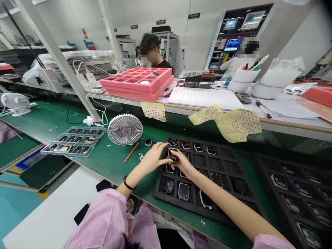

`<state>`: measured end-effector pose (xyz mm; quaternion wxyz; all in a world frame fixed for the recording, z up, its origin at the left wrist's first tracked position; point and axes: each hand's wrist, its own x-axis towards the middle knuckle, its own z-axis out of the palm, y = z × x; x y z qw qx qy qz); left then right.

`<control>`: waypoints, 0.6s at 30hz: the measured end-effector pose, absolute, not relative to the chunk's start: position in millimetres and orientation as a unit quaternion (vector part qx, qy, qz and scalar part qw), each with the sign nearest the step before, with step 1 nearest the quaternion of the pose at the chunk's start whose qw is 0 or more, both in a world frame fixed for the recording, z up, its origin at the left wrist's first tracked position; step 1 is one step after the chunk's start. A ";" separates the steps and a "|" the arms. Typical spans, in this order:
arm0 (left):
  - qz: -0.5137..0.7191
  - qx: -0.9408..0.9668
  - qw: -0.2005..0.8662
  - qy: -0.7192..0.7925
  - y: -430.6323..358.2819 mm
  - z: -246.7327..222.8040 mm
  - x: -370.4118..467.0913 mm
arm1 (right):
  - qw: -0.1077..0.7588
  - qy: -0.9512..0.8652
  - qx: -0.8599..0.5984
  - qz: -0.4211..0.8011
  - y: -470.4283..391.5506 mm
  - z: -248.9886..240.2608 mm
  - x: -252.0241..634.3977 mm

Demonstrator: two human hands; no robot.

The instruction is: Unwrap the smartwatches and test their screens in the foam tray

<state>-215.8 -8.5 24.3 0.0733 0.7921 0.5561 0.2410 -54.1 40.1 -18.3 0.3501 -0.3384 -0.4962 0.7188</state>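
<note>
- centrally, the watch (173, 156) was in the right hand (184, 165), held between thumb and fingers above the left part of the black tray (158, 193).
- the left hand (153, 158) was just to the left of the watch, its thumb reaching the near side of it; whether the thumb pressed or only hovered i could not tell.
- the left hand's fingers and thumb stood wide apart, the fingers stretched toward the tray's far left corner.
- the watch lay between the two hands, partly covered by the right hand's fingers.
- below the hands, more watches sat in the tray's pockets: a row of four along the far side, others nearer the person, some hidden by the right forearm.
- a black band (129, 183) circled the left wrist.
- left of the hands, a loose watch (148, 142) lay on the green bench (145, 192), near an orange stick (131, 152) and a round fan (125, 129).
- farther left was a clear case (48, 151) with black pieces in it.
- right of the tray, a second tray (272, 163) held more watches.
- behind, a pink box (145, 94) stood on the shelf, and a co-worker (164, 63) was beyond it.
</note>
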 end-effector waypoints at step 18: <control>0.057 0.719 0.061 0.690 2.8 -20.2 -276.1 | 0.330 -0.241 -0.228 0.884 48.9 -21.8 -36.9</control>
